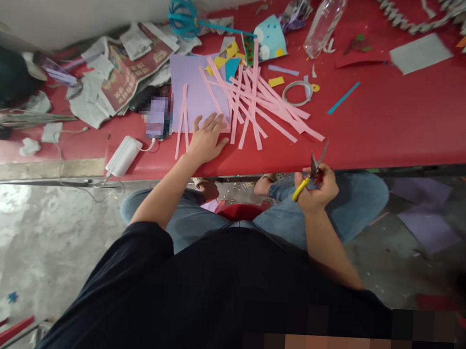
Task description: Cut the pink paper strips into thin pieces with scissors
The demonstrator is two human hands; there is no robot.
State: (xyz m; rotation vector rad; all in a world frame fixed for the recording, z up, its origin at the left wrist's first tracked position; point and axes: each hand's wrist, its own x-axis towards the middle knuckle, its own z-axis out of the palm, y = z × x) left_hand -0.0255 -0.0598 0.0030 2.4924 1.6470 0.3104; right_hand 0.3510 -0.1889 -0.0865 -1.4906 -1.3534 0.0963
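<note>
My right hand point(318, 188) grips a pair of scissors point(303, 188) with a yellow handle, held above my knee at the table's front edge; the blades point up and stand apart. My left hand point(208, 137) lies with its fingers spread at the lower edge of a purple paper sheet point(191, 73), beside the pink paper strips point(256, 103). Those strips lie crossed in a loose pile to the right of that hand. Two more pink strips point(183, 114) stick out to its left. Whether the fingers press on a strip cannot be made out.
On the red table point(376, 119) are a tape roll point(297, 93), a blue strip point(344, 98), a plastic bottle point(324, 25) and a blue paper-strip ball on a stem point(184, 17). Crumpled newspaper point(132, 70) and a white power bank point(123, 156) with cables lie left. Purple sheets point(429, 229) lie on the floor.
</note>
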